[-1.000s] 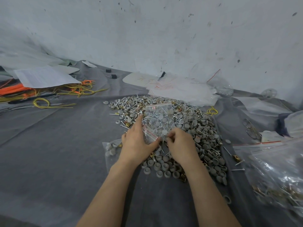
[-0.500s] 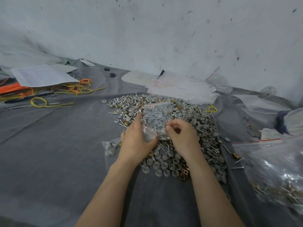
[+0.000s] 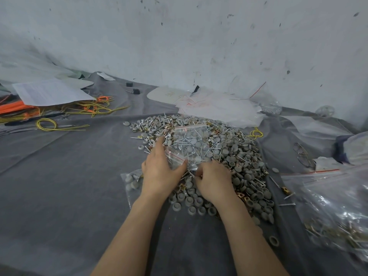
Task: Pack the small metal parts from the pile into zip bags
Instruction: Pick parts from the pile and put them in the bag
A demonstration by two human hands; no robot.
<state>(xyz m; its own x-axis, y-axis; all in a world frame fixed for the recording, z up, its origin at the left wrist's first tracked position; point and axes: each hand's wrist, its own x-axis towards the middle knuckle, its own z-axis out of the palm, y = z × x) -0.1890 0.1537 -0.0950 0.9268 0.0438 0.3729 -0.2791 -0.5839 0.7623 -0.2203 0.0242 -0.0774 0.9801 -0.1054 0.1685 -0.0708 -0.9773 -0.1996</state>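
Note:
A pile of small parts (image 3: 235,156), grey caps, silver nails and brass pieces, lies on the grey cloth (image 3: 59,186) in the middle. My left hand (image 3: 159,170) holds a small clear zip bag (image 3: 189,144) with a red seal line over the pile, thumb and fingers pinching its near edge. My right hand (image 3: 214,180) is down in the pile just below the bag, fingers curled among the parts; what it pinches is hidden.
A second small bag with grey caps (image 3: 132,181) lies left of my left wrist. Big clear bags of packed parts (image 3: 334,212) sit at the right. Yellow and orange wires (image 3: 59,114) and papers (image 3: 51,92) lie far left. A wall rises behind.
My right hand moved from the bag's mouth back down toward me into the pile. The left hand keeps holding the bag in the same place.

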